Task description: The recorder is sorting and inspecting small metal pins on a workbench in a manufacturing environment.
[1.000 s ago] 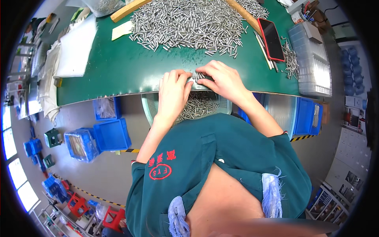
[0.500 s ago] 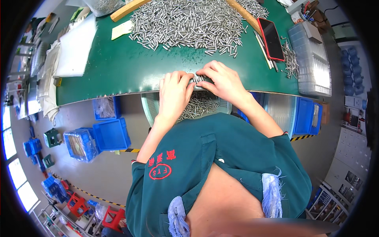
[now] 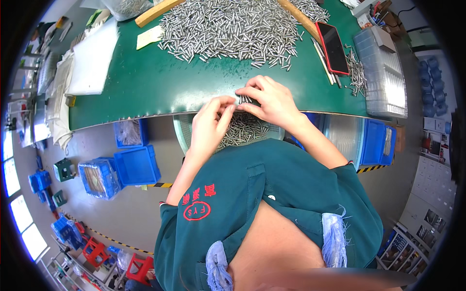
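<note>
A few short metal pins [image 3: 245, 99] sit between the thumb and fingers of my right hand [image 3: 270, 100], at the table's near edge. Close by on the left, my left hand [image 3: 209, 122] is closed in a pinch, its fingertips almost meeting the pins; whatever lies in that pinch is hidden. Below both hands stands a pale green basket [image 3: 181, 132] holding many loose metal pins [image 3: 245, 128]. Farther back on the green tabletop [image 3: 145, 87] spreads a big heap of similar pins [image 3: 228, 31].
Two wooden bars [image 3: 158, 12] flank the heap. On the right lie a red-edged phone [image 3: 333, 48], thin sticks [image 3: 324, 63], some longer metal pieces [image 3: 357, 72] and clear plastic trays [image 3: 386, 72]. White sheets [image 3: 94, 58] cover the left side. Blue crates [image 3: 137, 165] stand on the floor.
My left hand has drawn slightly back and to the left, its fingers curling more. My right hand keeps its place with the pins, which now show more plainly.
</note>
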The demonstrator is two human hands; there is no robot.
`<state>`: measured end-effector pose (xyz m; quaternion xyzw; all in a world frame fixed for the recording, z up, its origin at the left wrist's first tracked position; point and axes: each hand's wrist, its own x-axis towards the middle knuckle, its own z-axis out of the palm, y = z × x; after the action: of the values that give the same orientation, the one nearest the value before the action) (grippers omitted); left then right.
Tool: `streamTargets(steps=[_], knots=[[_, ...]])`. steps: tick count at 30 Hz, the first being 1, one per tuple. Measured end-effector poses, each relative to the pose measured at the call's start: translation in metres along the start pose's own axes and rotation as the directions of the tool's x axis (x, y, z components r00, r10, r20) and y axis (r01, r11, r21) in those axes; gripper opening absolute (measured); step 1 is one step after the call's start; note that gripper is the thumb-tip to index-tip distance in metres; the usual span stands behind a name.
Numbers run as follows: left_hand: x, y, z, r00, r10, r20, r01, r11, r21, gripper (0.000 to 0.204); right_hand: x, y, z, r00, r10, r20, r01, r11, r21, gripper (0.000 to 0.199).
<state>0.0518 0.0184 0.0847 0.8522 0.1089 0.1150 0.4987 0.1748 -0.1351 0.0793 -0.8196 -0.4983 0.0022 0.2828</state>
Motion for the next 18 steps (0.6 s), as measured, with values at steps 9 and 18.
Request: streamTargets(steps=[9, 18], knots=[[-0.009, -0.024, 0.017, 0.69, -0.222, 0.689, 0.719, 0.312, -0.621, 0.039, -0.007, 0.002, -0.003, 0.999, -0.032, 0.003, 0.032, 0.999, 0.009, 0.018], [0.001, -0.027, 0.036, 0.647, -0.162, 0.745, 0.755, 0.005, -0.655, 0.033, -0.025, -0.009, -0.016, 0.983, 0.089, 0.16, -0.113, 0.983, 0.146, 0.023]])
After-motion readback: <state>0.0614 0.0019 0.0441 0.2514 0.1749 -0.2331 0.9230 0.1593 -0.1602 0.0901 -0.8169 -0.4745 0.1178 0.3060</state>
